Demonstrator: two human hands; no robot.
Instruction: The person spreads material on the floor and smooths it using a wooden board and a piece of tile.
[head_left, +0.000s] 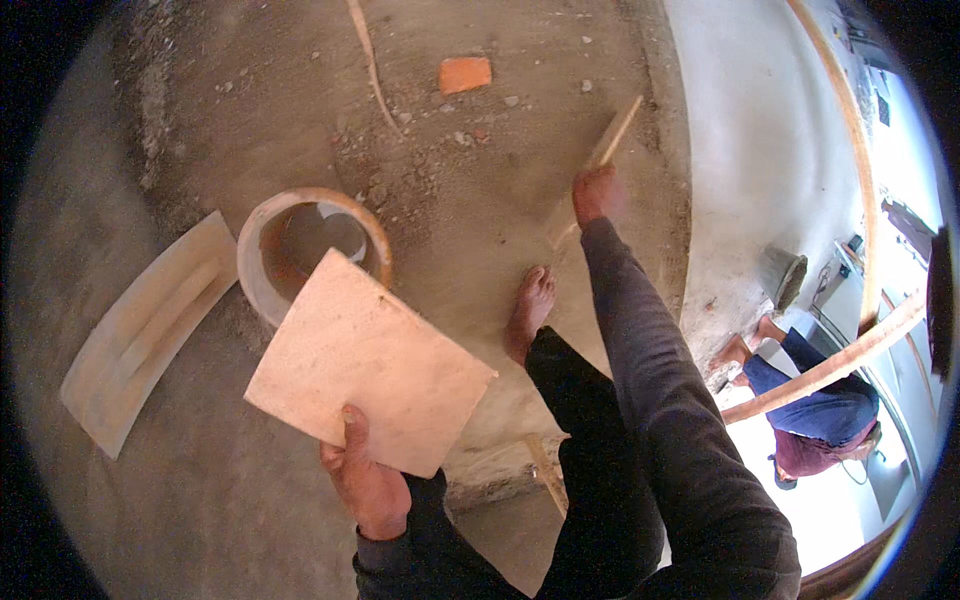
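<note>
My left hand [365, 480] grips a flat, pale, nearly square board [370, 365] by its near edge, thumb on top and fingers beneath. Nothing lies on the board's upper face. Farther forward and to the right, my right hand [598, 193] is closed on a plastering float [618, 135], seen nearly edge-on and partly blurred. Its handle is hidden by the hand, and I cannot tell whether its face touches the grey-brown surface. Just beyond the board's far corner stands a round tub [252, 245] with a pale, stained rim and something grey inside.
A long board with a raised strip [150, 340] lies at the left. An orange brick piece [465, 74] and small rubble [440, 150] lie ahead. My bare foot [532, 310] is near the middle. Wooden poles [830, 385] cross at right, past which another person [820, 410] bends.
</note>
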